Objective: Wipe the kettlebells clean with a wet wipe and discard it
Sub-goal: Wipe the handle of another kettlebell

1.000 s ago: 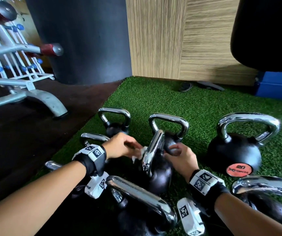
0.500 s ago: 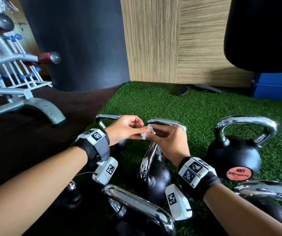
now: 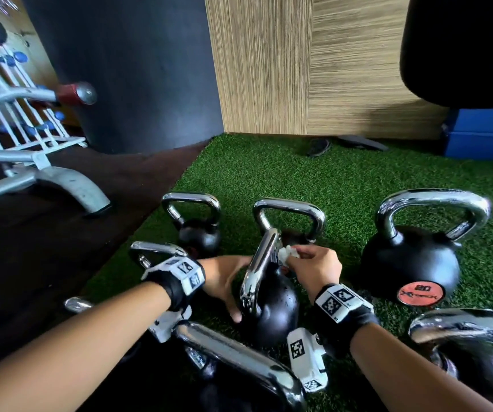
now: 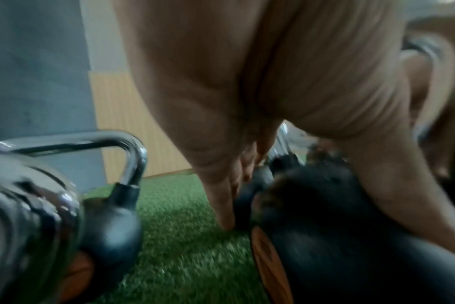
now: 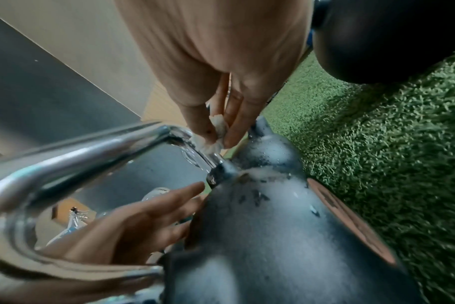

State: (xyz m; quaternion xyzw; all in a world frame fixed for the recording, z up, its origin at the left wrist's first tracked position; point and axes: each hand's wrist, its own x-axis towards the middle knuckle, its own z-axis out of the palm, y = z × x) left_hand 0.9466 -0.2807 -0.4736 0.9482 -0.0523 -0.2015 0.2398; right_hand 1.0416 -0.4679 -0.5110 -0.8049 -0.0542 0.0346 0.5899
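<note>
Centre of the head view: a black kettlebell (image 3: 272, 304) lies tilted on the green turf (image 3: 343, 185), its chrome handle (image 3: 258, 269) pointing toward the upper middle of the frame. Droplets and wet streaks show on the dark body in the right wrist view.

Right hand (image 3: 313, 267): thumb and fingers (image 5: 237, 127) clamped on a small crumpled wet wipe (image 3: 288, 253), pressed against the handle where it bends down into the body. The wipe is a tight wad; little of it shows past the fingertips.

Left hand (image 3: 224, 281): fingers straight and slightly apart, laid flat against the left flank of the body, thumb low near the turf. It braces, not grips.

Around it: a small kettlebell (image 3: 199, 233) at upper left of the group, a second one (image 3: 291, 221) directly behind the tilted one, a large one with an orange label (image 3: 411, 263) at right, and more chrome handles at the lower edge of the frame. No bin is visible in any view.

Risks, as judged:
- The tilted body rests on a rounded side, steadied only by a flat palm. A firm rub on the handle could roll it onto the left thumb or against its neighbours.
- Wet chrome is slippery, so the wadded wipe may skid off or slip out of the pinch.
- A wad this small covers little surface and may be nearly spent; several kettlebells appear to remain.
</note>
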